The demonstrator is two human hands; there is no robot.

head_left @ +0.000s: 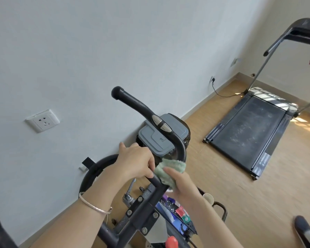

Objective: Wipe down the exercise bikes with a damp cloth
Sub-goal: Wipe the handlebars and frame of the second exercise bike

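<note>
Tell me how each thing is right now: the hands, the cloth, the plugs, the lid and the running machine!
left hand: grips the handlebar.
right hand: holds the cloth.
cloth: bunched up, pressed against the handlebar.
near wall socket: nothing plugged in.
far wall socket: black cable plugged in.
grey lid: closed.
treadmill: unfolded, belt flat on the floor, smudged.

Bright, even daylight fills the room. Sun patches glare on the wooden floor (301,119) at right and across the head of the treadmill (247,133). Shadows stay soft. Wide-angle distortion bends the wall (97,51) line; lower corners blur.
</note>
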